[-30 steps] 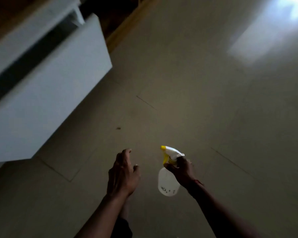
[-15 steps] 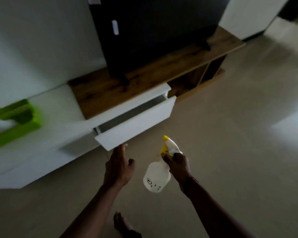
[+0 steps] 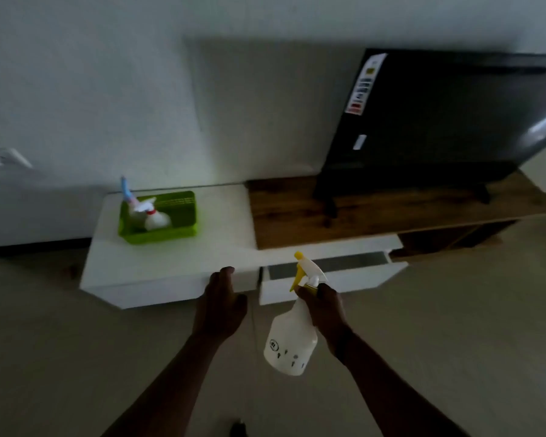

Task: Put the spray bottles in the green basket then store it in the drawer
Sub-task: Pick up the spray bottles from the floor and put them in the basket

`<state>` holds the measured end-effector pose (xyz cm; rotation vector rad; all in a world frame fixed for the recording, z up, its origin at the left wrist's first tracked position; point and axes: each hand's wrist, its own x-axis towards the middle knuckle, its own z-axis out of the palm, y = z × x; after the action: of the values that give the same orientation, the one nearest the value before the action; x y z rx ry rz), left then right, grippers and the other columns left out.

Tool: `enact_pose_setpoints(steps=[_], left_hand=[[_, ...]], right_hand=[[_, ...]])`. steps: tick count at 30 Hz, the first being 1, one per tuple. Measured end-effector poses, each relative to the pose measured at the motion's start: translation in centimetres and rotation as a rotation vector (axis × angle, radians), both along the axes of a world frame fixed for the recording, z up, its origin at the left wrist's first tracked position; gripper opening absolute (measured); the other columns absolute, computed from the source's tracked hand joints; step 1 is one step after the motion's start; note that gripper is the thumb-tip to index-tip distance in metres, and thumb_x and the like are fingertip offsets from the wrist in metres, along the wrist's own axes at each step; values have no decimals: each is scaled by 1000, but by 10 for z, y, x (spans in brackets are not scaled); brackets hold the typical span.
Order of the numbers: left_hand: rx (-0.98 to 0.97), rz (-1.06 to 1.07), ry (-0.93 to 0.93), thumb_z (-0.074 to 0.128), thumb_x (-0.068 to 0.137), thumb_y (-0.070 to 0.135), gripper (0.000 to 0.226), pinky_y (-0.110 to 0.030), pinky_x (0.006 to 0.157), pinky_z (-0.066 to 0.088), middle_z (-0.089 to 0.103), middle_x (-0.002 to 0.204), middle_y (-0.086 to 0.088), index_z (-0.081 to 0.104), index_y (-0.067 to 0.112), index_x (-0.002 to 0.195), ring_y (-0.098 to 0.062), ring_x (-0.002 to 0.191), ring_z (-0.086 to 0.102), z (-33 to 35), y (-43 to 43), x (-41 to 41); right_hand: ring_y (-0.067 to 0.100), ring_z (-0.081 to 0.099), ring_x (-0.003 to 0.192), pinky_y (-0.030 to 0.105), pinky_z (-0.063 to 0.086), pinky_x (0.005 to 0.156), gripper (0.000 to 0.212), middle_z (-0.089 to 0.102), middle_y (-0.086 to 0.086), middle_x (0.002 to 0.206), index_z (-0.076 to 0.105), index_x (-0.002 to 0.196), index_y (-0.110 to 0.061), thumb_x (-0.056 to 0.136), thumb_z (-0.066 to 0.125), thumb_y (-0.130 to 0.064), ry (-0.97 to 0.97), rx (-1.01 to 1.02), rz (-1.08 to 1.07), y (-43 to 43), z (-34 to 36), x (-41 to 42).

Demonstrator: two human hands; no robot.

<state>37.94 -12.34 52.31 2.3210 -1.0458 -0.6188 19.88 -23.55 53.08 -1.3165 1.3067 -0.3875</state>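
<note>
A black television [image 3: 438, 121] is standing at the right end of the wooden surface [image 3: 297, 212], with stickers [image 3: 364, 85] showing on its left edge. A white wall [image 3: 139, 89] is rising behind it, and pale floor [image 3: 454, 310] is spreading below.

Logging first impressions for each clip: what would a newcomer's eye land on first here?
The spray bottle with the yellow nozzle, held by its neck in the right hand at the bottom centre. Next, the bright green basket on the white cabinet top to the left, already holding spray bottles. Then the drawer, standing open just beyond the hands.
</note>
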Motion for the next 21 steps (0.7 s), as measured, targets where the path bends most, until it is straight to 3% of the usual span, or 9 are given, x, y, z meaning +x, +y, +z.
enact_pose_setpoints(steps=[6,10,13,15,17,21], left_hand=[[-13,230,51,59,82,19,58,-40,95,43,52,133,-8,39,18,137,-28,118,54,25,39,75],[42,330,26,57,83,22,56,-49,94,47,52,130,-6,37,23,135,-28,111,56,34,62,119],[59,361,-2,56,86,23,56,-46,93,47,51,131,-6,35,22,137,-27,111,56,36,66,148],[71,383,-5,57,86,24,56,-44,92,47,50,132,-5,35,23,138,-26,111,56,35,61,168],[74,400,-1,57,87,24,56,-43,92,46,50,131,-4,34,23,138,-25,111,56,33,51,188],[84,446,-2,56,87,22,57,-46,95,45,49,132,-5,34,22,139,-26,114,55,24,22,237]], right_hand=[[15,69,72,24,53,47,8,71,2,80,67,85,-23,83,69,-30,10,-35,161,10,8,96],[19,70,81,28,57,52,11,73,5,88,70,89,-22,82,71,-30,16,-2,238,12,9,150],[17,67,80,34,56,61,9,72,-1,83,66,75,-30,80,73,-31,34,-38,267,4,10,194],[17,66,80,31,51,65,13,69,-9,78,65,69,-32,78,74,-34,51,-76,291,-6,8,225],[16,66,82,26,46,62,11,70,-9,81,71,77,-29,77,75,-39,45,-79,308,-17,4,254],[14,61,85,26,44,68,37,65,-8,91,74,96,-21,70,80,-46,45,-115,289,-48,-12,317]])
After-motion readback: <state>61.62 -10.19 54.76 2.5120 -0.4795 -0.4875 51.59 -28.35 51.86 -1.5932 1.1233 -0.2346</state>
